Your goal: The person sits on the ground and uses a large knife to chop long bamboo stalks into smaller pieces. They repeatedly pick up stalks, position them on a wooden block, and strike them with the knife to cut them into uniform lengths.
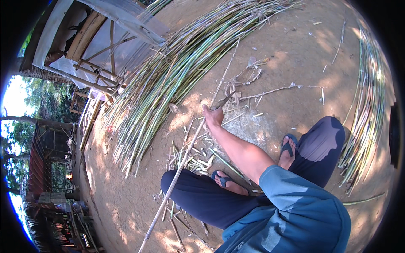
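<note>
My right hand (214,117) is closed around a knife; its handle is hidden in the grip. The knife's dark, pointed blade (224,101) points up and to the right. Passing right beside the fingers and behind the blade is a long, thin pale cane (179,170). It slants from the bundle's edge across my left knee to the lower edge of the picture. Whether my fingers also touch the cane I cannot tell. My left hand does not show. Below my right hand lie several short, pale cut cane pieces (198,162) on the dirt.
A big heap of long green and brown canes (177,67) lies at the upper left, another bundle (363,109) at the right. A dry twig (282,89) rests beyond my hand. My sandalled feet flank the cut pieces. A timber-and-sheet structure (112,46) stands at the upper left.
</note>
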{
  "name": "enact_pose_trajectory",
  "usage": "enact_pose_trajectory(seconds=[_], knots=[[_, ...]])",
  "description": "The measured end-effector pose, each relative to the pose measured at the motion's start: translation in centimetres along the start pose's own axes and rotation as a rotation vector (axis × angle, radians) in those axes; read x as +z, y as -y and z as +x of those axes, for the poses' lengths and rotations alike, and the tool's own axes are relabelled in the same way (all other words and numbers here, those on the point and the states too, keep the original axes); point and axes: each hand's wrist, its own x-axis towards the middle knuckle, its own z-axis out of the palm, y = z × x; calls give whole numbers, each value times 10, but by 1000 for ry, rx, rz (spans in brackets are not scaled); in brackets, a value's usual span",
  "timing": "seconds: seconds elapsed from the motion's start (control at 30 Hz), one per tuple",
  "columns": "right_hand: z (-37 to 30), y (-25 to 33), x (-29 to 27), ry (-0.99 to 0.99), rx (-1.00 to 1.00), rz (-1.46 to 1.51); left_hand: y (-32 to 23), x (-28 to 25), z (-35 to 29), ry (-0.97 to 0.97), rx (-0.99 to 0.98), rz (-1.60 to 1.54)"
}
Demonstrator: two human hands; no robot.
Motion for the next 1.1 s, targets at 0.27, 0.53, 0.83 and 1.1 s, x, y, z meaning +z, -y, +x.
enact_pose_trajectory(seconds=[0.27,0.53,0.83,1.1], knots=[[-154,49,-49,34,-145,790,-24,1,11,-69,-15,-25],[-371,78,-126,956,195,761,-27,-1,20,-122,-23,-30],[-71,210,-171,-45,-371,605,-102,52,25,-171,51,-245],[115,238,-239,-640,-677,-345,-412,19,18,479,272,-573]])
